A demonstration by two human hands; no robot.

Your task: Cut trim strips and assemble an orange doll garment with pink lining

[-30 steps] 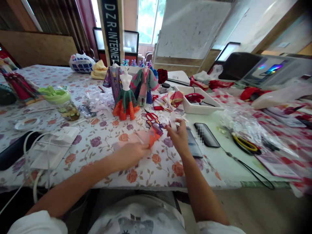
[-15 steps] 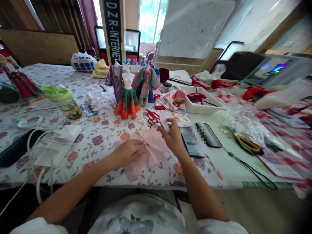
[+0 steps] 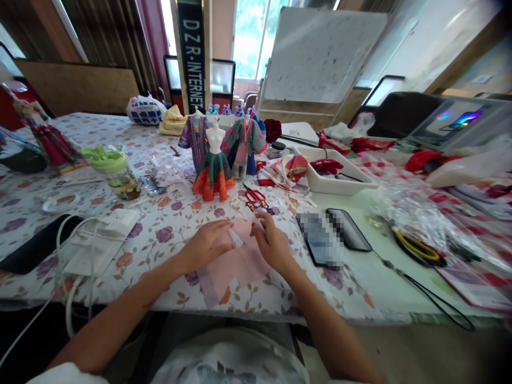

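Note:
Thin pink fabric [image 3: 250, 261] lies in loose pieces on the flowered tablecloth in front of me. My left hand [image 3: 208, 246] rests over the fabric's left part, fingers stretched and thumb apart. On the right side, my right hand [image 3: 274, 242] has its fingers curled and pinched around a small whitish piece [image 3: 253, 217], partly hidden, just above the fabric. Red-handled scissors [image 3: 255, 196] lie beyond the hands. Behind them stands a small white dress form [image 3: 216, 137] in a green and orange skirt [image 3: 214, 176], between two robed doll figures.
Two phones [image 3: 320, 242] lie to the right, one with a wrist strap. A white tray [image 3: 344, 184] holds red items. On the left are a green-lidded jar [image 3: 120, 176] and a power strip [image 3: 100, 240] with cables. Plastic bags [image 3: 412, 208] crowd the right side.
My right hand has come down to the fabric with the whitish piece. My left hand has lifted slightly and spread its thumb. The pink fabric lies flatter.

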